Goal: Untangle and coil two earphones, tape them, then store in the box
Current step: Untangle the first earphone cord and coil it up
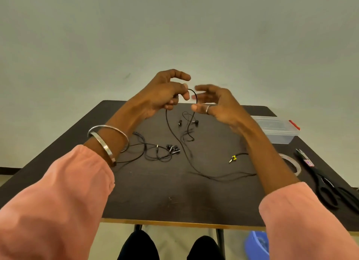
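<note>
My left hand point(165, 92) is raised above the dark table point(155, 191) and grips a black earphone cable point(174, 135) that arches toward my right hand point(217, 104). The right hand's fingers are spread and loosely bent beside the arch; whether they touch it I cannot tell. From the left hand the cable hangs to the table, with its earbuds point(196, 122) dangling and its yellow-marked plug point(233, 158) lying at the right. A second black earphone point(163, 151) lies tangled on the table's left half. The clear plastic box point(277, 128) stands at the right.
A roll of clear tape point(292, 165) lies partly behind my right forearm. Black scissors point(326, 182) lie along the right edge of the table. A blue tub point(256, 246) sits on the floor under the table's right corner. A plain wall rises behind.
</note>
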`<control>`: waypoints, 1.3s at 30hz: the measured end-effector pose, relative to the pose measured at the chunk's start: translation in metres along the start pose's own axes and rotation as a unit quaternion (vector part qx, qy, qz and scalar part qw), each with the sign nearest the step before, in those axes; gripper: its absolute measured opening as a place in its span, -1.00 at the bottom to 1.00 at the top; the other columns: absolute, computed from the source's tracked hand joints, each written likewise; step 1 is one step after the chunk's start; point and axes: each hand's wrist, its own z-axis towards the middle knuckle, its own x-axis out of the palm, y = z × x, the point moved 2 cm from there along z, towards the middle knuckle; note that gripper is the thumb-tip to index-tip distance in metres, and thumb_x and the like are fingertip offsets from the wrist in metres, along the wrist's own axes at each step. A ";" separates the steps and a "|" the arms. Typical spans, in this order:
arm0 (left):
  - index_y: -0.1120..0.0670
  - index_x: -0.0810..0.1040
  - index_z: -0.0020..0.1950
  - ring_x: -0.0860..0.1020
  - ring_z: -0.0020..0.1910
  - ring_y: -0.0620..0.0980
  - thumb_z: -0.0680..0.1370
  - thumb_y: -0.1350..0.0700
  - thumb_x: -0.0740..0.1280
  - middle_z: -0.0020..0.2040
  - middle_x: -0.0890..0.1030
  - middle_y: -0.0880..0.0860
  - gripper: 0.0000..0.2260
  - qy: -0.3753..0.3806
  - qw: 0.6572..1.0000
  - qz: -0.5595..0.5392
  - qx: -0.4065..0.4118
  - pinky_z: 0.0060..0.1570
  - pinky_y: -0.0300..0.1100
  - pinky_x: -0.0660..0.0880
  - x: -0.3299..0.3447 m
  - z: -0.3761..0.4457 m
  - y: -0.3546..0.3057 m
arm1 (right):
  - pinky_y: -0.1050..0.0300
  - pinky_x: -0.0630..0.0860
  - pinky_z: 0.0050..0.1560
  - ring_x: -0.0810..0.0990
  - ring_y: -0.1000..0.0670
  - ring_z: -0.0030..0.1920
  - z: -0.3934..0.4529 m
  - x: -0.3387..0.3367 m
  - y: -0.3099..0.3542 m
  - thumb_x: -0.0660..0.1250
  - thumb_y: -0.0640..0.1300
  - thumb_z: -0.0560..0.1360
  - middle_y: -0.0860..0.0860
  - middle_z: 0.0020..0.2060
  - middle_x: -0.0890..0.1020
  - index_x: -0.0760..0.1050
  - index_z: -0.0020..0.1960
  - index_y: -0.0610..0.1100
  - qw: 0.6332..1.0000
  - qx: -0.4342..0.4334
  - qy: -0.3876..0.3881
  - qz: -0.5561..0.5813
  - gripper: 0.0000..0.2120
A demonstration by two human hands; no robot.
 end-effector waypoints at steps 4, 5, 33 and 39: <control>0.13 0.50 0.20 0.21 -0.53 -0.10 0.57 0.26 0.28 -0.29 0.62 0.11 -0.79 -0.035 0.999 0.002 0.009 -0.56 -0.28 0.16 -0.018 -0.004 -0.006 | 0.03 0.51 0.02 0.66 0.00 -0.17 0.004 0.021 0.000 0.35 -0.17 0.53 -0.25 -0.13 0.67 0.63 -0.03 -0.15 0.991 0.016 0.066 0.112 -0.90; 0.14 0.52 0.20 0.20 -0.53 -0.10 0.56 0.26 0.29 -0.29 0.63 0.11 -0.79 -0.052 0.999 -0.001 0.011 -0.56 -0.28 0.15 -0.023 -0.005 -0.006 | -0.04 0.52 -0.01 0.62 0.00 -0.25 0.005 0.021 -0.004 0.35 -0.18 0.53 -0.27 -0.20 0.64 0.63 -0.07 -0.17 0.988 0.020 0.060 0.138 -0.90; -0.23 0.37 0.41 0.40 0.36 0.08 0.46 -0.31 0.30 0.43 0.41 -0.04 -0.46 0.041 0.927 0.366 0.066 0.35 0.04 0.30 0.004 0.002 0.035 | 0.29 0.36 -0.43 0.41 0.17 -0.51 0.014 -0.021 0.008 0.34 -0.14 0.54 -0.03 -0.37 0.60 0.64 -0.11 -0.18 0.994 -0.031 -0.106 -0.003 -0.86; 0.04 0.61 -0.29 0.56 0.12 -0.03 0.58 0.12 0.24 0.12 0.67 -0.04 -0.73 0.058 0.998 -0.035 -0.016 -0.26 -0.18 0.26 0.004 -0.004 0.029 | 0.18 0.34 -0.41 0.39 0.05 -0.45 0.022 -0.038 0.019 0.40 -0.16 0.50 -0.05 -0.38 0.62 0.66 -0.10 -0.18 0.993 -0.069 -0.094 0.012 -0.90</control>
